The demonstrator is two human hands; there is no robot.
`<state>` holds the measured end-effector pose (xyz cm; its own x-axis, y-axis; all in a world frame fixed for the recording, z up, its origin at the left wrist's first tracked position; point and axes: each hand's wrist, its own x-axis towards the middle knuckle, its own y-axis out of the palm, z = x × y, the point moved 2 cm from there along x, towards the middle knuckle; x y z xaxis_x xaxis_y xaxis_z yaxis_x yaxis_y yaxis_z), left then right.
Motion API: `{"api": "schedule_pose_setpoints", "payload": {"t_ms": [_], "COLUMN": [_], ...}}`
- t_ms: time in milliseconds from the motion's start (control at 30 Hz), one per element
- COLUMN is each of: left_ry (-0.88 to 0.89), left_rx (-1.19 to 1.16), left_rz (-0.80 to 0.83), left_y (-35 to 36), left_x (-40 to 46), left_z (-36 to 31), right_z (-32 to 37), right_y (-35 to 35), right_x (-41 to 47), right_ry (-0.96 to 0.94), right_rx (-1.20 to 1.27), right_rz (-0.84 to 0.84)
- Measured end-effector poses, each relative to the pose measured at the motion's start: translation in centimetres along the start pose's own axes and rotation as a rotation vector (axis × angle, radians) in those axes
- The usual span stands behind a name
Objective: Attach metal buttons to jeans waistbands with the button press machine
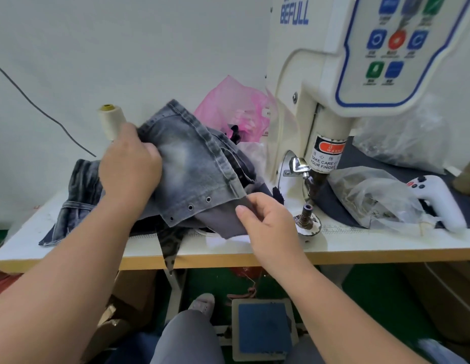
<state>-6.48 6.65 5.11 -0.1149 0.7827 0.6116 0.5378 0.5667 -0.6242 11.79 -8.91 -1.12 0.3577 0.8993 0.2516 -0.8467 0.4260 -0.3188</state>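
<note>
thread cone (pixel 111 122), pink bag (pixel 233 109), white controller (pixel 438 198)

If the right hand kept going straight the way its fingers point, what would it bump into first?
The right hand points up and left, already pinching the grey lining under the jeans. It would likely press into the jeans first, then perhaps the left hand; depth is unclear.

Both forearms bare, no sleeves; grey trousers (pixel 186 337); pale slip-on shoe (pixel 202 304) with small dots.
</note>
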Motion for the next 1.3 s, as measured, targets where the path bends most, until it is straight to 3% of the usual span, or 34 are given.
{"api": "schedule_pose_setpoints", "payload": {"t_ms": [100,200,333,467,533,633,833,1033,1200,1233,1300], "left_ry": [-0.053,-0.018,0.176,0.430,0.514,0.451,0.361,0.264,0.512,0.554,0.581], "left_rx": [-0.037,0.007,0.096,-0.127,-0.210,-0.197,-0.105,-0.254,-0.193,-0.248,-0.318], "left_rz": [-0.057,0.008,0.075,0.034,0.159,0.366,0.465,0.326,0.198,0.205,0.380], "left_y": [-0.1,0.3,1.3,0.8,1.1,2.3,2.9,1.9,1.0,1.0,1.3], "left_x": [0.8,0.1,-2.6,-5.8,-7.2,-7.5,-6.4,-6.6,-7.9,-8.3,-9.2], "left_z": [0.5,-0.3,-1.6,-3.5,-4.8,-5.5,-4.1,-3.6,-6.2,-7.0,-8.6], "right_z": [-0.1,-0.2,-0.8,-1.4,-1.5,-1.4,-1.9,-1.8,-2.7,-2.8,-2.7], "right_y": [0.2,0.1,-0.2,0.8,1.6,2.5,2.0,-0.6,-2.9,-3.0,-3.3], "right_x": [0.0,0.3,0.5,-0.1,-0.5,-1.2,-2.2,-3.9,-4.9,-4.9,-5.0], "right_ry": [0.027,0.041,0.101,0.047,-0.007,-0.042,-0.088,-0.226,-0.089,-0.055,0.013], "right_rx": [0.029,-0.004,-0.048,-0.191,-0.227,-0.236,-0.267,-0.424,-0.559,-0.601,-0.675], "right_rz": [0.002,-0.084,-0.110,-0.018,0.013,0.112,0.172,-0.027,-0.162,-0.177,-0.206]}}
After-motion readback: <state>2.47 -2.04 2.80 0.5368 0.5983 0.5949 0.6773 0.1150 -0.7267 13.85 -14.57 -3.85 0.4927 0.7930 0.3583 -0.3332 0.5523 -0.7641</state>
